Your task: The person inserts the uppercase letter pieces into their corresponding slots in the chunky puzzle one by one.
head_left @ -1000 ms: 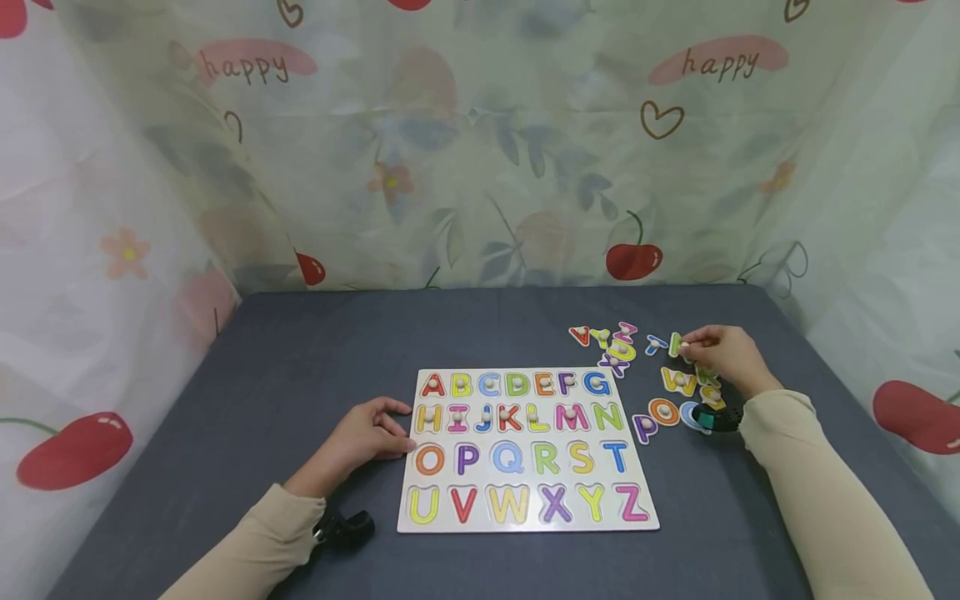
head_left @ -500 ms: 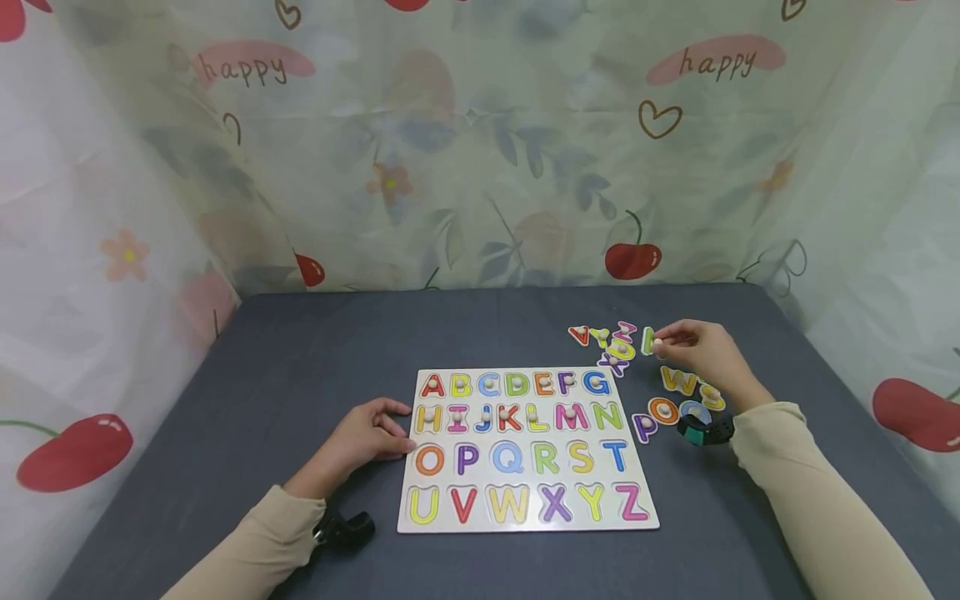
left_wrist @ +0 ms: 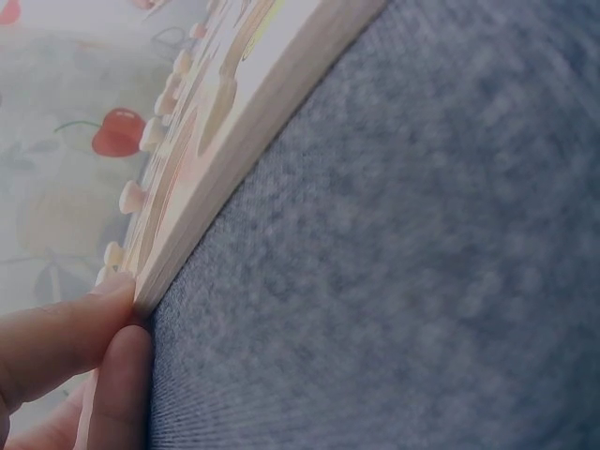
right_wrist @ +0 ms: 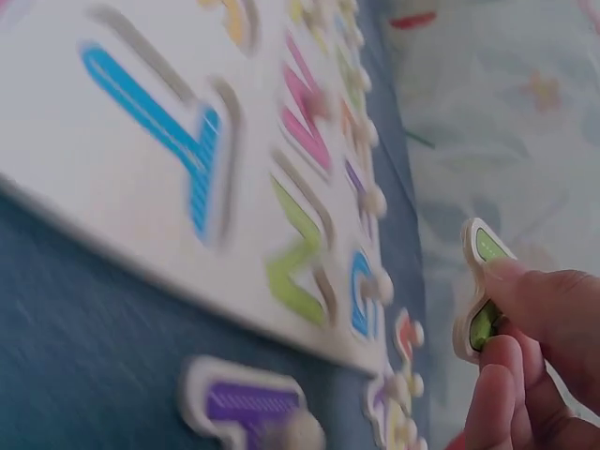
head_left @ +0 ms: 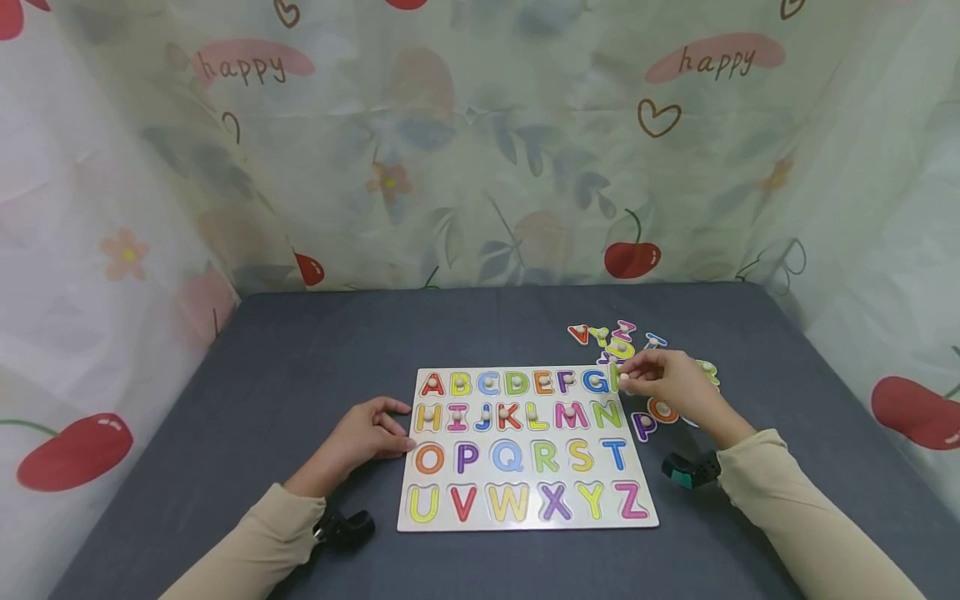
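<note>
My right hand [head_left: 675, 387] pinches a green letter puzzle piece [right_wrist: 483, 328], raised near the top right corner of the alphabet puzzle board [head_left: 525, 435]; my fingers partly cover the letter. Knobbed letters A to M sit in the two upper rows, and the N recess [head_left: 607, 415] and the two lower rows show coloured letters without knobs. At the board's left edge rests my left hand [head_left: 371, 429], fingers relaxed. The left wrist view has its fingertips [left_wrist: 108, 295] touching the board's edge, which lies flat on the table.
Loose knobbed letters lie beyond and right of the board, among them a red V [head_left: 578, 334], a pink Z [head_left: 625, 330], a blue T [head_left: 656, 340] and a purple P [head_left: 643, 427]. Others are partly hidden behind my right hand. A patterned curtain [head_left: 480, 167] encloses the dark table [head_left: 337, 333].
My right hand has carried the green letter piece left and toward me, from among the loose letters to the board's top right corner. My left hand has stayed at the board's edge.
</note>
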